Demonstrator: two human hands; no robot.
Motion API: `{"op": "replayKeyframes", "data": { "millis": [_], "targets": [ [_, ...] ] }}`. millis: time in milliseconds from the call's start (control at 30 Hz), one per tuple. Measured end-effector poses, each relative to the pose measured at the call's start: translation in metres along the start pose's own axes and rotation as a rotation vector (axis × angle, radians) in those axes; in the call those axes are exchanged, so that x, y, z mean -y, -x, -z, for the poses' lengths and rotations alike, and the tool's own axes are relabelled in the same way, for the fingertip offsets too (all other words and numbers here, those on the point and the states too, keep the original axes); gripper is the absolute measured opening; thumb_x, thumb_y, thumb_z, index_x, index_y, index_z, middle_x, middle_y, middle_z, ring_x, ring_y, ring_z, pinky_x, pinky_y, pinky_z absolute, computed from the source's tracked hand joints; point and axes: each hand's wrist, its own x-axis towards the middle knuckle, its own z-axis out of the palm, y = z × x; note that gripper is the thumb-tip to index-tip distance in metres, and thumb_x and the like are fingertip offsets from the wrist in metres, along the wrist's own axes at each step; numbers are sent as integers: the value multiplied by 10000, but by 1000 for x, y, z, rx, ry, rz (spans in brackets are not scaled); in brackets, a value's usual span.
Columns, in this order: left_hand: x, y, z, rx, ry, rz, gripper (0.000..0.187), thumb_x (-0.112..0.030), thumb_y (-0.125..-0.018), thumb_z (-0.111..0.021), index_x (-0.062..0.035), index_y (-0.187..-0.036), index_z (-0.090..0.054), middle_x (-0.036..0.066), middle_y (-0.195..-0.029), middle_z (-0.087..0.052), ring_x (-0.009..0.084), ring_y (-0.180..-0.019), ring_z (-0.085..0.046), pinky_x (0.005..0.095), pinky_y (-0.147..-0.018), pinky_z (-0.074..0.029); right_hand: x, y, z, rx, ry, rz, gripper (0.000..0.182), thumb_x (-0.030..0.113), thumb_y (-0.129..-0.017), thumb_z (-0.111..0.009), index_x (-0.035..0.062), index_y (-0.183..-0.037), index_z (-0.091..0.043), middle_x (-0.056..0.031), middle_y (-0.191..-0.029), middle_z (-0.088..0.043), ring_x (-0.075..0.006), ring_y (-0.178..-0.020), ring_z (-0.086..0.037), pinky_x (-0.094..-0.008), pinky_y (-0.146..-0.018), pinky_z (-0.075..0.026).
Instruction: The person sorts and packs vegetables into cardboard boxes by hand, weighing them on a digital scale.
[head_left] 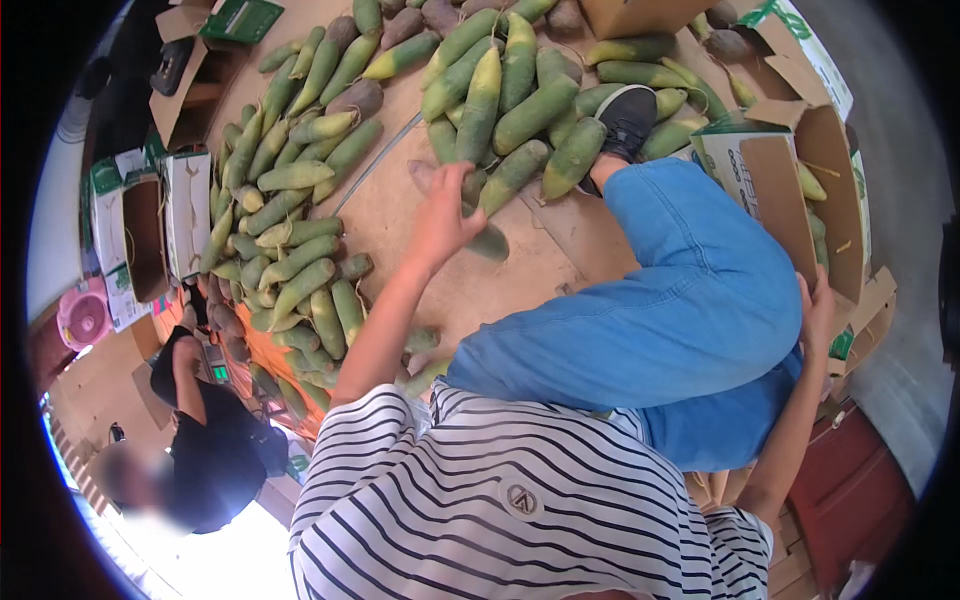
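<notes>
My left hand [445, 218] is over the cardboard-covered floor, with thumb and fingers apart. Just beyond its thumb lies a slightly blurred dark green radish [488, 241]. Part of a purplish root [423, 176] shows on the hand's other side. A heap of large green radishes [482, 105] is right in front of the fingers. On the far right, my right hand [817, 312] grips the lower edge of an open cardboard box [775, 185]. Some green radishes [812, 182] show inside that box. My bent leg in blue trousers is between the two hands.
Another large heap of green radishes [300, 176] spreads along the left, with purple roots [360, 98] among them. More open boxes [145, 235] and a pink fan [84, 314] are at the far left. A person in dark clothes [220, 450] is at lower left. My black shoe [628, 120] touches the radishes.
</notes>
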Motion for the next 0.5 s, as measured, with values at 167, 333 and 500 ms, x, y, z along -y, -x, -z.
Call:
{"op": "replayKeyframes", "data": {
  "millis": [167,333,500],
  "targets": [
    [-37,-76,18,-159,-59,-50,601,-260,-716,-692,-65,-1226,-443,200,-1077,-552,350,-1007,-571,412,-822,-470,0,1,-1,-52,29,82,346,260,-898,-575,11,-1132,-521,-210,-961,-625,-353,-898,-606,-381,-767,-460],
    [-65,-147,-21,-364,-144,37,722,-387,-706,-741,-51,-1254,-412,213,-1167,-482,369,-1061,-528,441,-864,-458,2,4,1,-70,96,42,358,272,-881,-580,36,-1144,-516,-227,-970,-617,-385,-923,-590,-417,-756,-458],
    [-48,-154,-71,-400,-307,-73,818,-406,-660,-787,10,-1247,-397,212,-1207,-467,381,-1073,-505,432,-887,-448,13,8,6,-52,108,43,337,273,-869,-581,43,-1103,-501,-231,-946,-605,-409,-907,-566,-454,-745,-442]
  ]
}}
